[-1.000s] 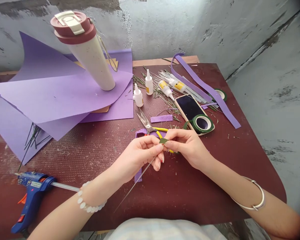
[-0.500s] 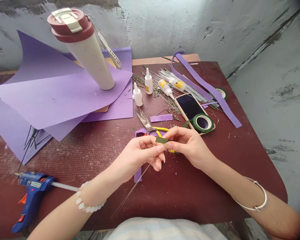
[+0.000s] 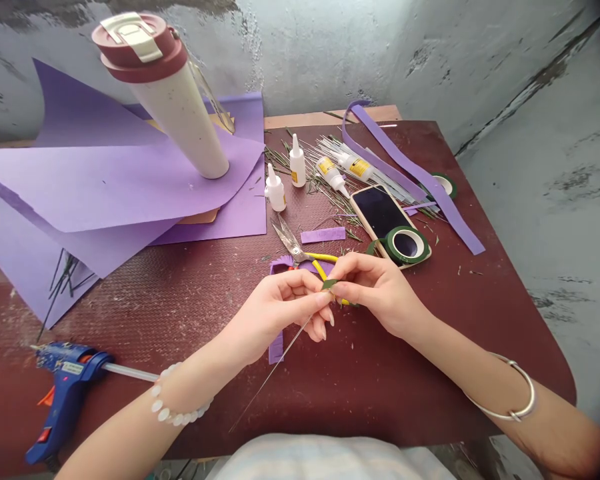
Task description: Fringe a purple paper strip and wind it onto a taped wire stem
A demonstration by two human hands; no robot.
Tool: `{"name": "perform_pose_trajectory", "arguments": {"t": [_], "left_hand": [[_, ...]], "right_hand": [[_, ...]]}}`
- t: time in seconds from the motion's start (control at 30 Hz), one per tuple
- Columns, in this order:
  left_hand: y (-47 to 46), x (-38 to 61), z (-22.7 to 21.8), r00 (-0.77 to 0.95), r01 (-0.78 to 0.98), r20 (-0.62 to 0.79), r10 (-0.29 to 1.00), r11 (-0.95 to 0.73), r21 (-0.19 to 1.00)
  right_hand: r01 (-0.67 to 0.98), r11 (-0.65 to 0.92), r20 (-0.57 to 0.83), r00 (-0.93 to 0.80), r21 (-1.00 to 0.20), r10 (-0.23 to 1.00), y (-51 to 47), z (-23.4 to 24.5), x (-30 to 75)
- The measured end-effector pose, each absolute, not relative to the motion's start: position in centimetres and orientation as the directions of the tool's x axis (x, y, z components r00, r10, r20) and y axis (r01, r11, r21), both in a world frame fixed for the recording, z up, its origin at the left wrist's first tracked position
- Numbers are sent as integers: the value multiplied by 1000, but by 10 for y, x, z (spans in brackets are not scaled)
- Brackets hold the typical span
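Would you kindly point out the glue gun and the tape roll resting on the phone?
Glue gun (image 3: pixel 63 410), head view, blue handle.
Tape roll (image 3: pixel 390 243), head view, green band.

Blue hot glue gun (image 3: pixel 65 393), pink-lidded tumbler (image 3: pixel 180 113), lilac paper sheets (image 3: pixel 105 190), smartphone (image 3: pixel 380 213)

Dark green tape scrap (image 3: pixel 329 284), lilac paper sheets (image 3: pixel 105 187), maroon speckled tabletop (image 3: pixel 505 320).

White beaded bracelet (image 3: pixel 164 415) left; silver bangle (image 3: pixel 500 418) right; pale striped top (image 3: pixel 320 460).
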State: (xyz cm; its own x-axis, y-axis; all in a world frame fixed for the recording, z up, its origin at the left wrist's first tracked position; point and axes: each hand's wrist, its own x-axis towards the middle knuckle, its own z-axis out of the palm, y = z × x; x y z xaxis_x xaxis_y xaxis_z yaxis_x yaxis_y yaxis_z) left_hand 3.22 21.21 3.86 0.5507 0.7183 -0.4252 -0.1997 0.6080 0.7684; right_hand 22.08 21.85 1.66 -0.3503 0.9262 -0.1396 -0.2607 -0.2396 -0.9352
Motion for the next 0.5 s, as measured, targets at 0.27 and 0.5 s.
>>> {"name": "perform_pose_trajectory", "arguments": {"t": [0.27, 0.5], "left_hand": [[211, 32, 40, 543, -188, -432, 720, 606, 773], [211, 33, 40, 521, -177, -442, 730, 599, 781]], "right_hand": [[-221, -188, -94, -375, -957, 922, 218, 17, 224], [-131, -115, -68, -322, -985, 944, 220, 21, 225]]}}
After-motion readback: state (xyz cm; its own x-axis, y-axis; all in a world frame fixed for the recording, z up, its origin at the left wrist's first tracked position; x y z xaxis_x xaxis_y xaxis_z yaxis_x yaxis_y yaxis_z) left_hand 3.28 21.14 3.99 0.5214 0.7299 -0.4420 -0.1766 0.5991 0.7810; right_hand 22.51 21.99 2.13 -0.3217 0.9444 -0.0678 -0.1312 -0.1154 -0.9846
